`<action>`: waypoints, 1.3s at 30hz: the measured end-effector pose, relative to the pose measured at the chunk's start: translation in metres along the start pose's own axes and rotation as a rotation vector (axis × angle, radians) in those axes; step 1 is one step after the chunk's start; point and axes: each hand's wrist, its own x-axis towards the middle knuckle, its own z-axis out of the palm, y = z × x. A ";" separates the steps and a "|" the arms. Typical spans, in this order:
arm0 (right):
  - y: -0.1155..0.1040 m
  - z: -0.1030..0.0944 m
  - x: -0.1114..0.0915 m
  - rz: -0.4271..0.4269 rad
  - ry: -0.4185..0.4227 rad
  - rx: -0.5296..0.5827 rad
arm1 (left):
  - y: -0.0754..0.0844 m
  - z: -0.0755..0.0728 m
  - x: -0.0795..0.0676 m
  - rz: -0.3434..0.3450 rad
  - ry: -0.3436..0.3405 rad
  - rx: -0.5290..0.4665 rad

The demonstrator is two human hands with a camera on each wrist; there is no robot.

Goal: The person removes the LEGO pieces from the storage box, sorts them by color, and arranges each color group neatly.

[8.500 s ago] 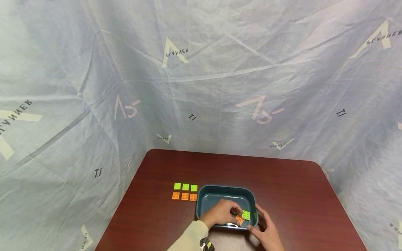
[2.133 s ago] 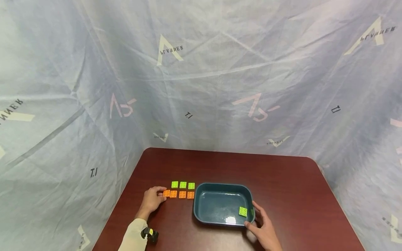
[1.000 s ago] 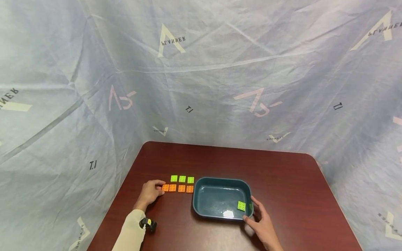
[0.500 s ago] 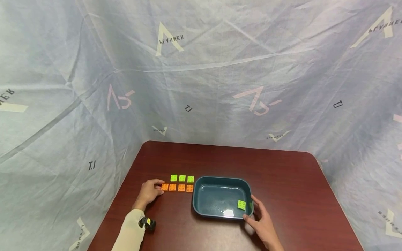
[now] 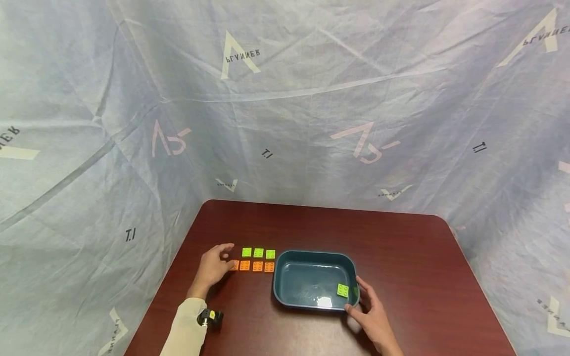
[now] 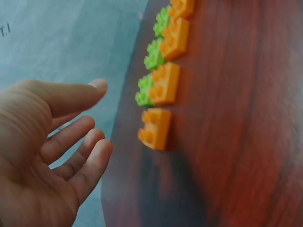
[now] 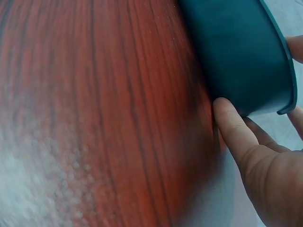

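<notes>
My left hand (image 5: pixel 213 266) is just left of the row of orange toy bricks, thumb and fingers spread. In the left wrist view the left hand (image 6: pixel 52 137) holds nothing, with a gap between it and the endmost orange brick (image 6: pixel 159 128). Several orange bricks (image 5: pixel 257 266) form a row, with a row of 3 lime-green bricks (image 5: pixel 258 252) behind it. My right hand (image 5: pixel 375 316) grips the right end of a dark teal tray (image 5: pixel 311 253), its thumb against the tray's outer wall (image 7: pixel 246 56). One lime-green brick (image 5: pixel 342 290) lies inside, near the right end.
The dark red wooden table (image 5: pixel 392 257) carries the tray and bricks. A pale printed cloth (image 5: pixel 303 148) hangs behind and at both sides. A black device (image 5: pixel 211 317) is strapped at my left wrist.
An orange brick left the tray and now stands at the left end of the orange row. My left hand has just released it and opened its fingers. The right hand keeps its hold.
</notes>
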 end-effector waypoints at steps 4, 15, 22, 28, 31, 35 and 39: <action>-0.001 0.000 0.000 0.001 -0.001 0.001 | 0.016 -0.001 -0.002 0.022 0.012 -0.040; 0.001 0.000 -0.001 -0.015 0.015 0.010 | 0.054 0.023 -0.015 0.098 -0.039 -0.165; 0.000 0.000 -0.001 0.007 0.009 -0.006 | 0.083 0.045 -0.022 0.187 -0.141 -0.232; 0.000 0.000 -0.001 -0.004 0.008 -0.003 | 0.110 0.061 -0.024 0.289 -0.204 -0.199; 0.000 0.000 -0.001 -0.008 0.008 0.004 | 0.122 0.070 -0.023 0.336 -0.218 -0.167; 0.000 0.000 -0.001 -0.005 0.008 0.008 | 0.137 0.085 -0.022 0.373 -0.239 -0.146; 0.000 0.000 -0.001 0.001 0.007 -0.001 | 0.149 0.101 -0.023 0.398 -0.277 -0.131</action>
